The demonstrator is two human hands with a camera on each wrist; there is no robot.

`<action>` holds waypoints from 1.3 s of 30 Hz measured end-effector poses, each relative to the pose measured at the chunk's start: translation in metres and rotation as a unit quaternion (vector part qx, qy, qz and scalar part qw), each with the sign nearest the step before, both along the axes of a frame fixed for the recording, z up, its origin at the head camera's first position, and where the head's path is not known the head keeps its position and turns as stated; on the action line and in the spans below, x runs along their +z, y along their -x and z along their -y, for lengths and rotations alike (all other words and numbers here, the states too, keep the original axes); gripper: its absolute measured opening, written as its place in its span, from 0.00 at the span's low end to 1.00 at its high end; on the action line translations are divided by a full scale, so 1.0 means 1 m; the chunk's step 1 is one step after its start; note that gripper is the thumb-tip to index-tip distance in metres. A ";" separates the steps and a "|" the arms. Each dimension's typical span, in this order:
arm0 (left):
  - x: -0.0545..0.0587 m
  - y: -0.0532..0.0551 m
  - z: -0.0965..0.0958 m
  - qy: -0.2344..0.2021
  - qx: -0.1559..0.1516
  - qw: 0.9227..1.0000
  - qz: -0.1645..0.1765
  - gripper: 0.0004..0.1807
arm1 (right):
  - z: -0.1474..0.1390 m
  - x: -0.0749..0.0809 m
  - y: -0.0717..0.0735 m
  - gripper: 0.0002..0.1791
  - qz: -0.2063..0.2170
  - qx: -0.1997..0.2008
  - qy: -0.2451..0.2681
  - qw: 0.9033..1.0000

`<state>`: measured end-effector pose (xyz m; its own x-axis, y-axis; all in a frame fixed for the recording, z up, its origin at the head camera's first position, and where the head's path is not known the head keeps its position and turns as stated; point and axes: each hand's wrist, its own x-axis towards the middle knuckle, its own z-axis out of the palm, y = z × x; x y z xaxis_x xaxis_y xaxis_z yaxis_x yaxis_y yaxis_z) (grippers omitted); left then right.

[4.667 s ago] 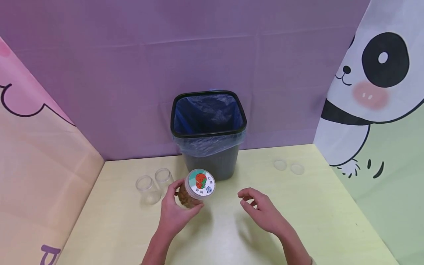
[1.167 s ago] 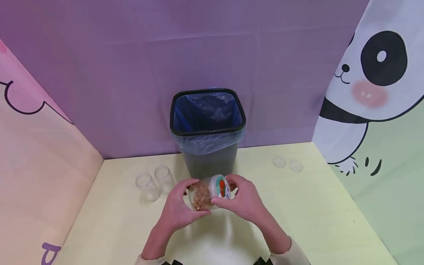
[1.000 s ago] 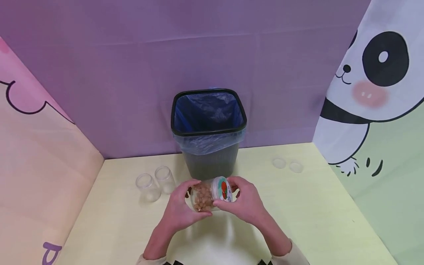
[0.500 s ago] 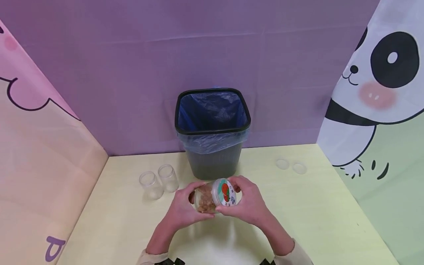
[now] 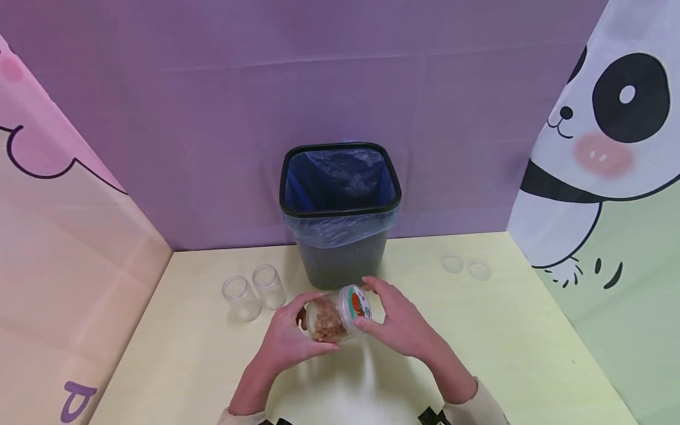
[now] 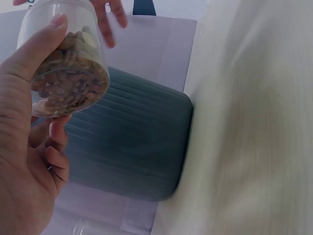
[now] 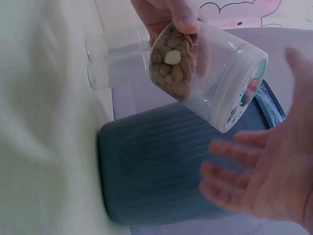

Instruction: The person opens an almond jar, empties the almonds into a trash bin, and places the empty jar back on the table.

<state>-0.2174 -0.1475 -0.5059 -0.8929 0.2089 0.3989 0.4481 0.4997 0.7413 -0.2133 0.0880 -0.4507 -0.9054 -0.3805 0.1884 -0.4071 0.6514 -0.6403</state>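
My left hand grips a clear plastic jar round its lower body, thumb on one side and fingers on the other. The jar is tilted on its side over the table, its lid facing right. Inside, brown nuts with one pale piece among them lie toward the base. The jar's lid is on and carries a green and white label with a red fruit picture. My right hand is beside the lid, fingers spread and loose; in the right wrist view a gap shows between them and the lid.
A grey bin with a black rim and blue liner stands behind the hands. Two clear, lidless jars stand to the left on the pale table. Two clear round lids lie at the back right.
Earlier the left hand held the jar more upright, with the right hand apart. Then the jar was tipped and the right hand gripped the lid. Now the right fingers have spread off the lid.
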 end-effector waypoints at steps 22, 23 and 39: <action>-0.008 -0.003 0.003 -0.004 -0.006 1.000 0.021 0.48 | -0.007 0.011 0.003 0.47 -0.036 0.145 -0.016 0.989; -0.009 -0.004 0.003 -0.003 -0.007 1.000 0.022 0.48 | -0.007 0.011 0.003 0.47 -0.033 0.148 -0.016 0.988; -0.011 -0.007 0.001 -0.016 -0.005 0.999 0.042 0.48 | 0.001 0.000 0.002 0.36 -0.009 -0.025 -0.037 0.999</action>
<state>-0.2107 -0.1482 -0.5170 -0.9214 0.2061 0.3296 0.3886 0.4713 0.7917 -0.2155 0.0875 -0.4508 -0.9205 -0.3478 0.1780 -0.3835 0.7171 -0.5820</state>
